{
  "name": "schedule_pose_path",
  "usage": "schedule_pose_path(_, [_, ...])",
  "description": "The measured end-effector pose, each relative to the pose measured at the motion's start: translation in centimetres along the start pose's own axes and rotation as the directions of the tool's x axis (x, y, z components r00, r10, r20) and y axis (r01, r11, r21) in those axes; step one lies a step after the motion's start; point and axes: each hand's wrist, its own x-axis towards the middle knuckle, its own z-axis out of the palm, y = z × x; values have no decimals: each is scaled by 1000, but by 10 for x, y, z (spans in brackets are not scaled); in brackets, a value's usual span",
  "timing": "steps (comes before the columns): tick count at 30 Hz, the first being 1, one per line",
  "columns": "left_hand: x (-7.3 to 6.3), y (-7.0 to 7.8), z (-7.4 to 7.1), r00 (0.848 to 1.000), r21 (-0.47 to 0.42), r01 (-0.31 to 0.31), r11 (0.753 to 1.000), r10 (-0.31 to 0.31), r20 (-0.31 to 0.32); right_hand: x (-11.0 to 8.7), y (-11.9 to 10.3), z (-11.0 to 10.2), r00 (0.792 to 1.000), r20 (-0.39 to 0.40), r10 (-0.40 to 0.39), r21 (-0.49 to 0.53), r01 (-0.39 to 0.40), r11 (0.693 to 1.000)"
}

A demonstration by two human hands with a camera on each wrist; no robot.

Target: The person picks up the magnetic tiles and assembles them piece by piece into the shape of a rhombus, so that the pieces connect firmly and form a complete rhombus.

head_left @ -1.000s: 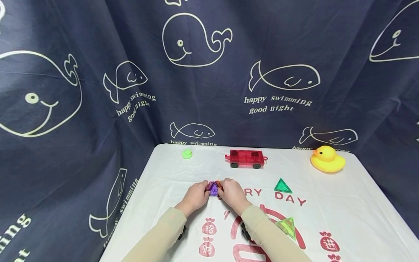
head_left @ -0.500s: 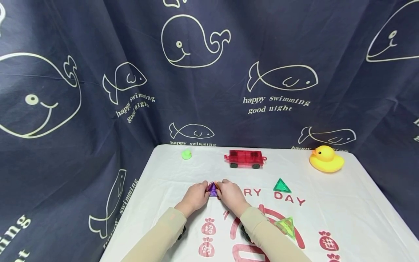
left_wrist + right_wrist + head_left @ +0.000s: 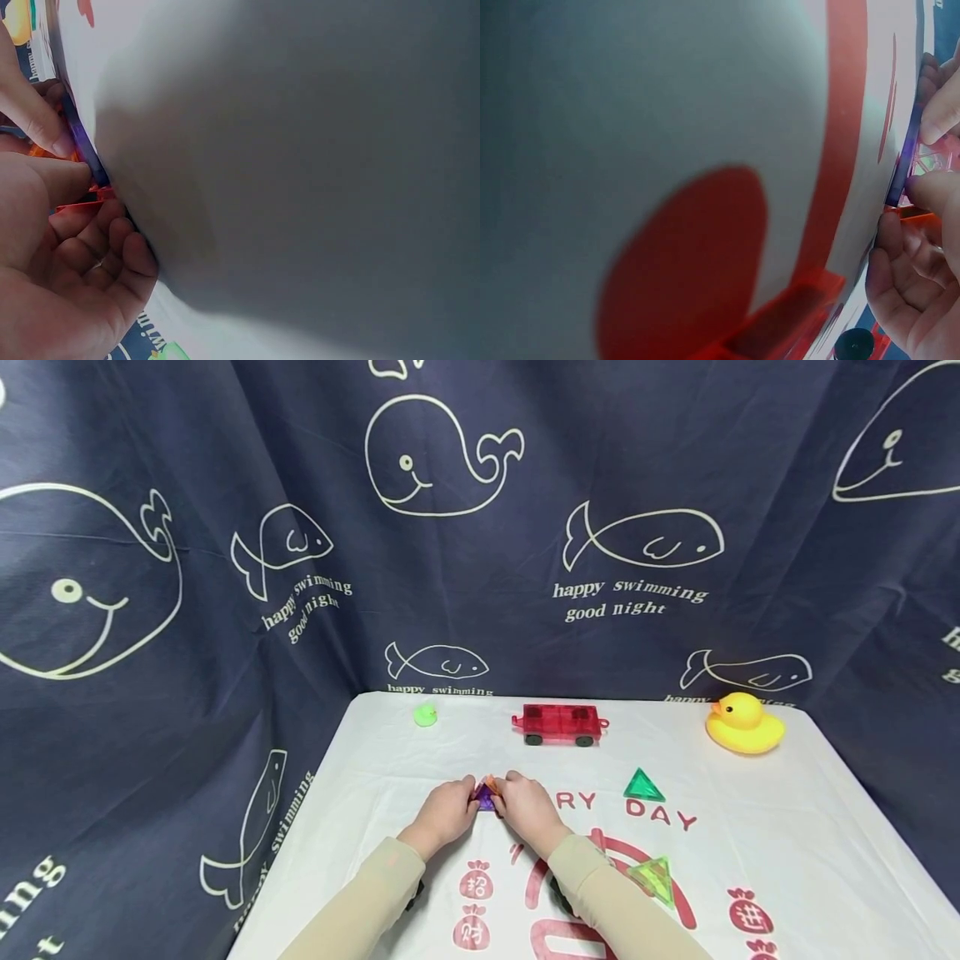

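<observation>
In the head view both hands meet around a small cluster of translucent magnetic tiles, with a purple tile (image 3: 486, 798) facing me and an orange tile (image 3: 492, 782) behind it on the right. My left hand (image 3: 446, 814) grips the cluster's left side, where a pink tile (image 3: 941, 154) shows in the right wrist view. From the right, my right hand (image 3: 529, 810) pinches the cluster beside the orange tile. Both thumbs lie close to the purple tile in the left wrist view, and the curled fingers hide much of the other tiles.
A green triangle tile (image 3: 643, 786) and yellow-green triangle tiles (image 3: 654, 880) lie to the right. Behind the hands stands a red wheeled car base (image 3: 560, 724). A small green duck (image 3: 425, 715) and a yellow duck (image 3: 744, 724) sit towards the back of the white-covered table (image 3: 825, 827).
The purple tile's face looks narrower and more tilted between the fingers, and the orange tile's tip shows more. Both hands stay almost in place; the whole view shifts slightly left.
</observation>
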Motion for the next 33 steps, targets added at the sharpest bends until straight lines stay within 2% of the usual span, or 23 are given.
schedule_pose_path(6, [-1,2,-2,1000,-3,9,1000,-9,2,1,1,-2,1000,22,12,25,-13,1000])
schedule_pose_path(13, [-2,-1,-2,999,-81,38,996,-39,-14,2,1,-6,997,59,59,103,-65,993])
schedule_pose_path(21, [-1,-1,-3,999,-95,51,994,-51,-3,2,1,-5,994,67,87,131,-95,987])
schedule_pose_path(29, [-2,-3,-4,1000,-107,18,994,-20,-16,1,3,-4,993,67,93,166,-103,981])
schedule_pose_path(33, [-2,-4,-4,1000,-105,28,994,-28,4,0,4,-4,992,78,98,174,-111,978])
